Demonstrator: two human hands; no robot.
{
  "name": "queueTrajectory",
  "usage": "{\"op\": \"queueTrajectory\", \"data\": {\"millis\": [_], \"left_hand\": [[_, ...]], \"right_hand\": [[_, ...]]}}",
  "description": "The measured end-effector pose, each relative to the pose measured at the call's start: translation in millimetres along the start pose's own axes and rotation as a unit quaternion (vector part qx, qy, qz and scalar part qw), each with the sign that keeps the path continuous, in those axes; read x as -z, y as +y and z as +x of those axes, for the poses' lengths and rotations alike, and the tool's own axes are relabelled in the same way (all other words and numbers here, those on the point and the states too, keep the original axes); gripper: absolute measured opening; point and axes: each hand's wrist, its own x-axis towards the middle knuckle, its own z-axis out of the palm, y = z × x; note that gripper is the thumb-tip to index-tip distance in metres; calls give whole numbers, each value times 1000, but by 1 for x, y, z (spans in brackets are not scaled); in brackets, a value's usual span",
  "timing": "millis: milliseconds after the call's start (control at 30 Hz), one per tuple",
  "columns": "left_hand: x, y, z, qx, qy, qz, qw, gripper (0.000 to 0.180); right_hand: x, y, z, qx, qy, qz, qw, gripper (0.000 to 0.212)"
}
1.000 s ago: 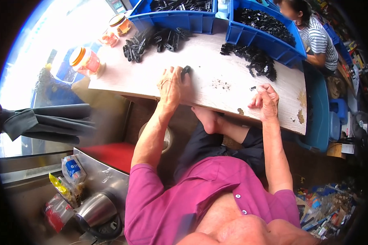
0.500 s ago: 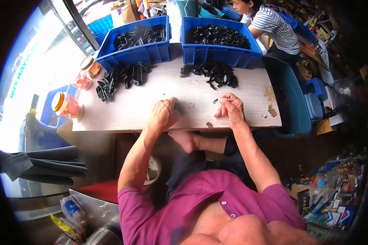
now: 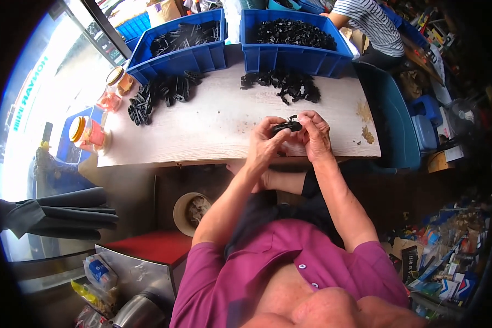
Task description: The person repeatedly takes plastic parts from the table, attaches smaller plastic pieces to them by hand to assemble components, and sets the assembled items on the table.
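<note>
Over the near right part of the wooden table, my two hands have come together. My left hand is closed around a long black plastic part. My right hand pinches a small black plastic clip against the top of that part; whether the two are joined I cannot tell. Beyond my hands lies a loose pile of small black clips. Farther left is a pile of long black parts.
Two blue bins stand at the table's far edge: the left bin holds long parts, the right bin small clips. Lidded jars line the left edge. A teal tub is at the right; a person in a striped shirt sits beyond.
My left hand has moved right with the long black part and met my right hand. My right hand has lifted the small clip to it. The view has tilted slightly down.
</note>
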Motion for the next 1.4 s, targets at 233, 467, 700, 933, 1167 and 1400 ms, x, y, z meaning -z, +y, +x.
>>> {"op": "queueTrajectory", "data": {"millis": [233,467,700,933,1167,1400], "left_hand": [[-9,-4,4,38,4,-22,999,21],[-7,2,6,69,15,-30,997,17],[-17,12,6,107,72,-57,990,17],[-11,-11,8,26,103,-98,989,15],[-13,-2,6,36,53,-68,996,18],[9,-7,70,-324,109,528,777,28]], "right_hand": [[3,1,-6,-22,-47,36,998,9],[3,0,-3,-69,-46,37,996,8],[3,0,-2,-28,-24,-56,998,13],[0,-4,2,-91,-67,-185,976,29],[0,3,-3,-42,-1,-137,990,26],[8,-22,-6,-83,143,-13,986,21]]}}
